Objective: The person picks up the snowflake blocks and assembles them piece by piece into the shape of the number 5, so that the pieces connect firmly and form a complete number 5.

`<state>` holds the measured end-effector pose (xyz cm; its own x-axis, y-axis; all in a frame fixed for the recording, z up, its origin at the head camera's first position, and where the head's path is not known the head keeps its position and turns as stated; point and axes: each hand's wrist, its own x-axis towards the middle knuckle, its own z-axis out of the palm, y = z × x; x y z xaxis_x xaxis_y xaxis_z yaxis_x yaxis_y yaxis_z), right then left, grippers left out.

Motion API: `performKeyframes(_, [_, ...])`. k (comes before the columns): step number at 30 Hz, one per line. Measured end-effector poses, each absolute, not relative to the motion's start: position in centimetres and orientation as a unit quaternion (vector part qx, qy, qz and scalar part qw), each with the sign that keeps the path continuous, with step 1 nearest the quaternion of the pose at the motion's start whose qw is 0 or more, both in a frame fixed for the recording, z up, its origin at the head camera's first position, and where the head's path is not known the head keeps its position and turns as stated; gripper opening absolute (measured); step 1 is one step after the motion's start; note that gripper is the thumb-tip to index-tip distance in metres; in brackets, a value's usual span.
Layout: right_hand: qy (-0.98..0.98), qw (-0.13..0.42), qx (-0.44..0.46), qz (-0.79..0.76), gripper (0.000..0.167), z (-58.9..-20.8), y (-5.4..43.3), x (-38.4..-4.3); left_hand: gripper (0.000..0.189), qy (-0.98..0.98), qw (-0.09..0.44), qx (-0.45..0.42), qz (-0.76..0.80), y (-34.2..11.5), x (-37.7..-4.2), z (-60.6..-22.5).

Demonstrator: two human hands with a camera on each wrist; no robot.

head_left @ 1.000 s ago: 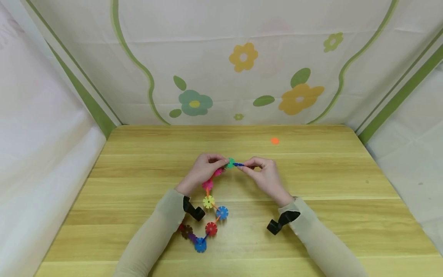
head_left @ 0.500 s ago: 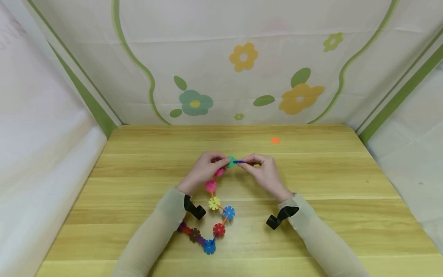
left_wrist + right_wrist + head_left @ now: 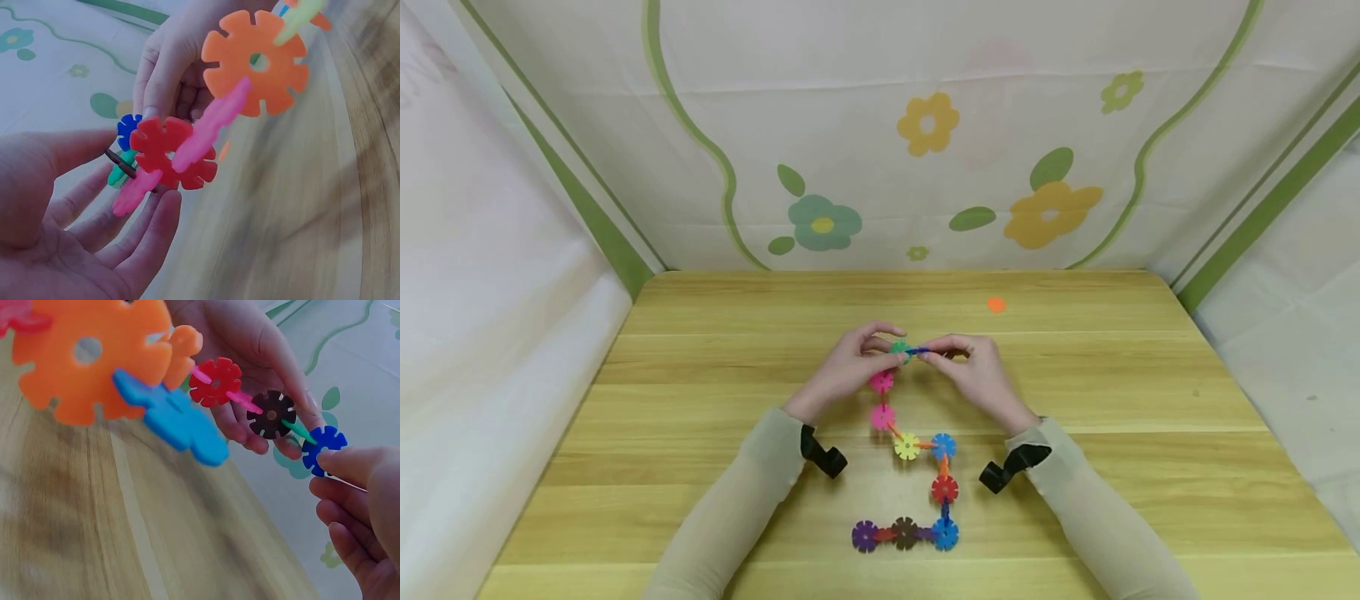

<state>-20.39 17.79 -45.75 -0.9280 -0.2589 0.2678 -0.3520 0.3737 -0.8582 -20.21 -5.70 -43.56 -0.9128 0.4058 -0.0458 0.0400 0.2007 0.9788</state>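
Note:
A chain of slotted plastic discs (image 3: 907, 447) in several colours hangs from my hands and runs down toward the near side of the table. My right hand (image 3: 981, 371) pinches the dark blue disc (image 3: 324, 450) at its upper end between thumb and fingers. The green disc (image 3: 900, 348) is slotted into that blue one. Around the green disc, my left hand (image 3: 853, 362) has its fingers loosely spread, with the thumb close to it; contact is hard to tell. Past the green come a dark brown disc (image 3: 271, 415), a pink one and a red disc (image 3: 165, 150).
A lone orange disc (image 3: 996, 305) lies on the wooden table (image 3: 700, 350) toward the back right. The chain's other end, a purple disc (image 3: 865, 537), is near the front. A flowered cloth (image 3: 850, 150) hangs behind the table, with white cloth at both sides.
The chain's lower part has swung right and straightened, and its purple end has come out from under the left forearm. The left hand's fingers have loosened and spread; the right hand keeps pinching the blue disc.

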Motion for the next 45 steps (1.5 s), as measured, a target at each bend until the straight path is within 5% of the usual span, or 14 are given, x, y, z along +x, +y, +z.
performKeyframes(10, [-0.821,0.030,0.193,0.536,0.024,-45.1,18.3,-20.8,0.013,0.750,0.128,0.143,0.633,-5.5,-19.9,-43.7])
performKeyframes(18, [-0.873,0.058,0.026,0.484,0.043,-45.8,25.1,-27.1,0.014,0.746,0.126,0.123,0.643,-5.9,-20.0,-43.9])
performKeyframes(25, [-0.914,0.002,-0.031,0.405,0.052,-46.3,27.8,-29.5,0.012,0.744,0.138,0.125,0.642,-6.1,-19.8,-44.0])
performKeyframes(38, [-0.891,0.010,-0.068,0.449,0.036,-46.7,27.6,-29.9,0.012,0.745,0.137,0.131,0.640,-6.2,-19.9,-43.9])
performKeyframes(45, [-0.834,-0.075,-0.007,0.547,0.045,-43.4,24.5,-26.5,0.012,0.746,0.134,0.129,0.639,-6.4,-19.7,-44.0])
